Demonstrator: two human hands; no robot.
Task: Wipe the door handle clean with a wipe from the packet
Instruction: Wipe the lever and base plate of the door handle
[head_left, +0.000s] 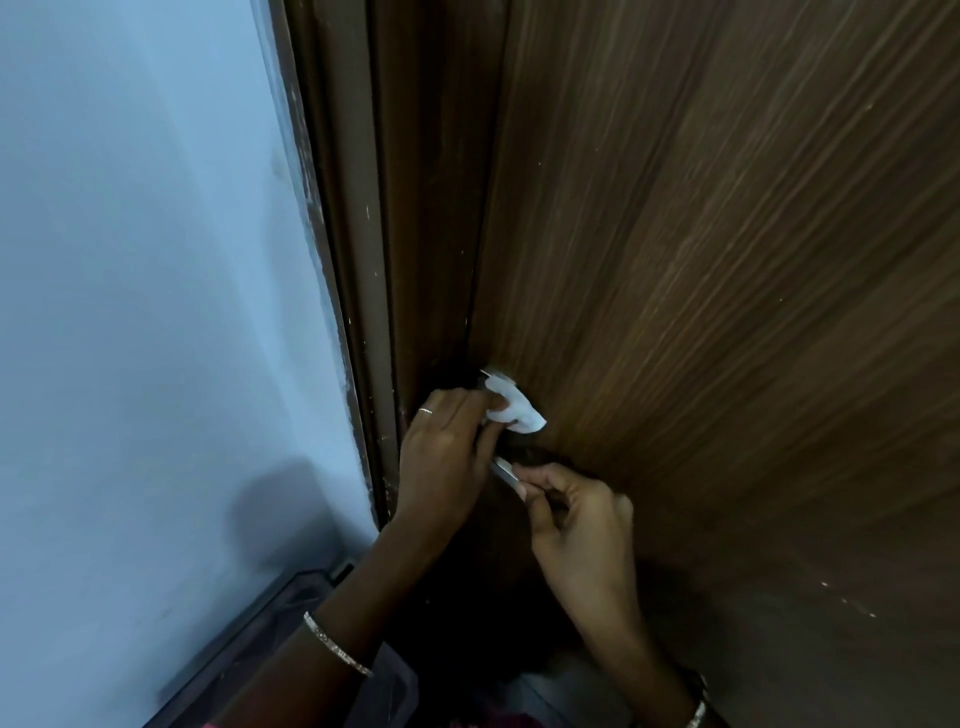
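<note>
View from above and close to a dark brown wooden door (727, 260) with fine streaked grain, which fills the right side. A darker brown door frame (363, 260) runs down its left edge, and a pale blue wall (156, 260) fills the left side. Low on the door, near the edge by the frame, is a silver metal door handle (505, 472). Only short bright parts of it show, one at the top above the wipe and one lower down between the two hands. The left hand (447, 452) reaches up from the bottom of the view, its fingers curled around a small crumpled white wipe (514, 410). It presses the wipe against the upper part of the handle, so the wipe touches both the handle and the door face. A thin ring (425, 411) sits on one finger of this hand, and a slim silver bracelet (337, 644) circles its wrist. The right hand (576, 514) is just below and to the right, fingers curled inward, with the tips of thumb and forefinger pinching the lower end of the handle. A second bracelet (696, 714) shows on the right wrist at the bottom edge. In the lower left corner, against the wall, lies a dark grey flat-edged object (249, 623), too dim to tell what it is.
</note>
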